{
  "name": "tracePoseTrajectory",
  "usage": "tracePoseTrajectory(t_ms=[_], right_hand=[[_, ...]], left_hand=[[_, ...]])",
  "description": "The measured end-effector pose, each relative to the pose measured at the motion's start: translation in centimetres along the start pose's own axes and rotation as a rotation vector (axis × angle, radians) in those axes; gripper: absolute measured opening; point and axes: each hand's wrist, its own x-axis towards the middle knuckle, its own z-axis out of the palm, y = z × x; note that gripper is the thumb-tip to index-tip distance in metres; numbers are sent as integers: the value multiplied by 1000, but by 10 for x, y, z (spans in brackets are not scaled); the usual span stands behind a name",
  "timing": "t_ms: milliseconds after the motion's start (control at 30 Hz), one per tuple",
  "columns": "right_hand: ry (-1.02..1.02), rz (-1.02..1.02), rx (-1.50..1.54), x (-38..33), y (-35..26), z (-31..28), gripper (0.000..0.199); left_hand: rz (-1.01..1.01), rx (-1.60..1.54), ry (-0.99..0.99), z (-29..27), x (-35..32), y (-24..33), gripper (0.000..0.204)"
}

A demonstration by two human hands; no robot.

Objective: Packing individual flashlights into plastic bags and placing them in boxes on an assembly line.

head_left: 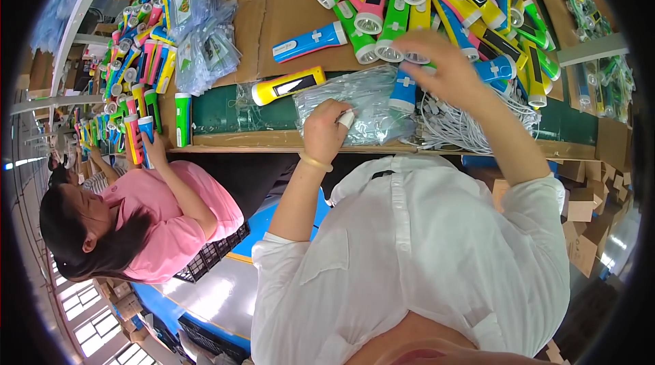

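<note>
My left hand [325, 130], with a white wrap on its thumb [346, 119], lies curled on a pile of clear plastic bags [382, 123]. Its fingertips are partly hidden, so what they grip does not show. Over the near edge of the flashlight heap, my right hand [443, 71] reaches with thumb and fingers apart. Beneath those fingers are a green flashlight [394, 27] and other lens ends. A blue flashlight [402, 91] stands close to the right thumb, at the bags' edge. White cables [454, 126] lie bundled below my right wrist.
Left of the heap lie a blue flashlight [309, 42] and a yellow one [288, 86] on cardboard [273, 7]. Packed bags [205, 44] are piled farther left. A person in pink [181, 201] sits at my left, holding flashlights [140, 140]. Cartons [583, 205] stand at right.
</note>
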Motion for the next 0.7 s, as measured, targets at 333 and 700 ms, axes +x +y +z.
tracePoseTrajectory(t_ms=[333, 700], right_hand=[[-229, 41, 197, -22, -13, 90, 11], [-186, -87, 418, -12, -28, 90, 15]], left_hand=[[-25, -162, -19, -23, 0, 22, 17], [-264, -320, -38, -36, -12, 24, 14]])
